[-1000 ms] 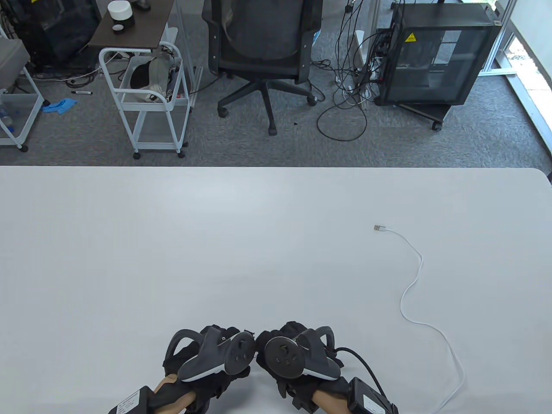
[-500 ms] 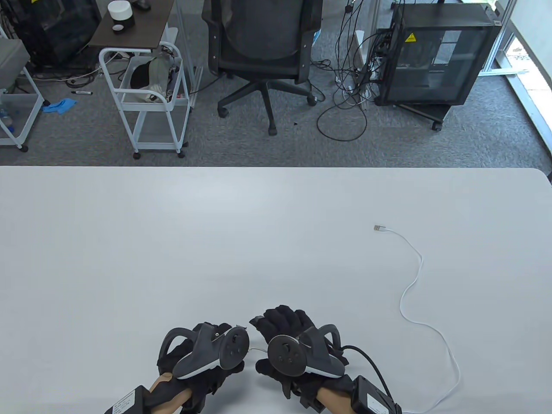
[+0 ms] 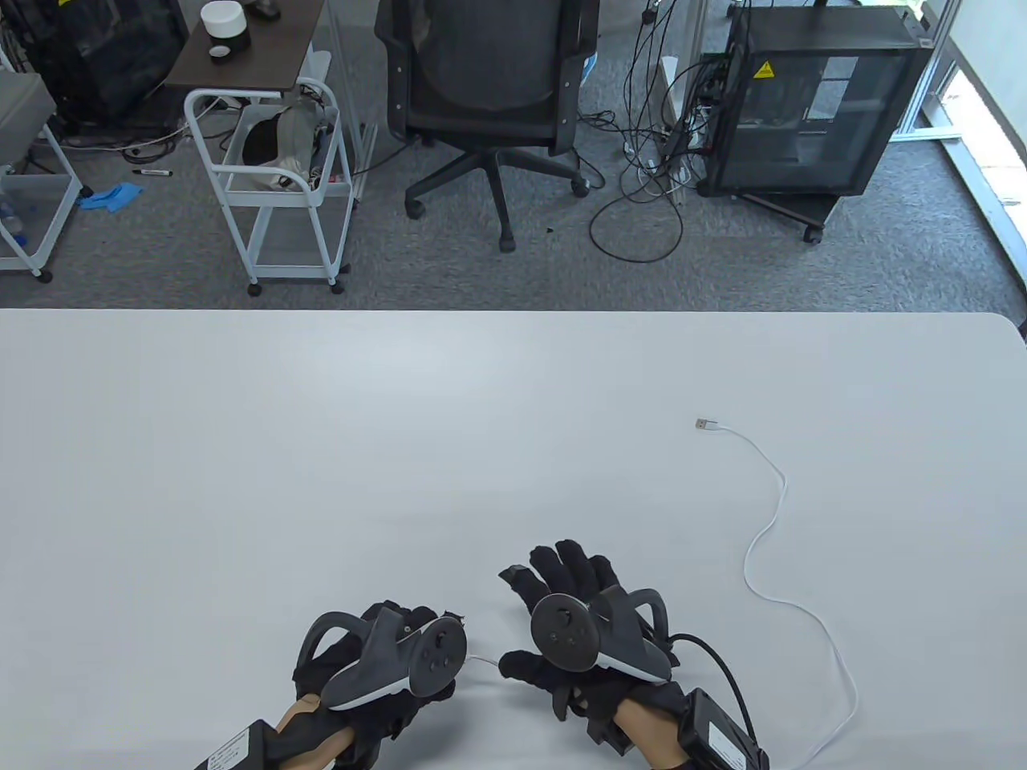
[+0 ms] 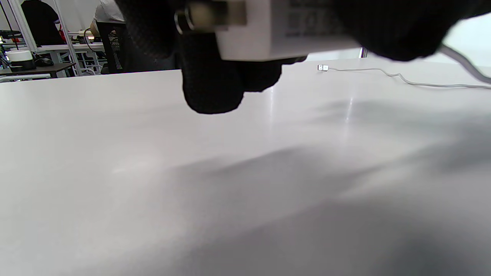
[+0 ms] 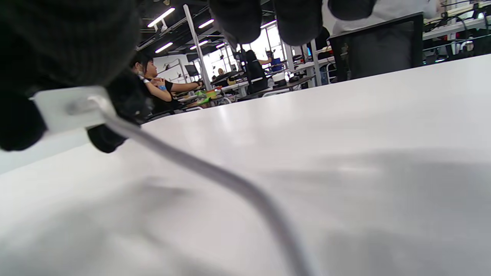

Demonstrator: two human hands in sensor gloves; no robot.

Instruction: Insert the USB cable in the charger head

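My left hand grips a white charger head near the table's front edge; its metal prongs point left in the left wrist view. A thin white USB cable runs out of the charger head's face toward my right hand. The cable passes under the right hand and loops over the table's right side. Its free plug lies far right, also in the left wrist view. My right hand is open, fingers spread, holding nothing, to the right of the left hand.
The white table ends in a far edge with an office chair, a white cart and a black cabinet on the floor beyond. The cable's loop runs near the front right edge.
The hands were pressed together; my right hand has let go, moved right and forward, and spread its fingers. A short stretch of cable now shows between the hands. The left hand barely moved.
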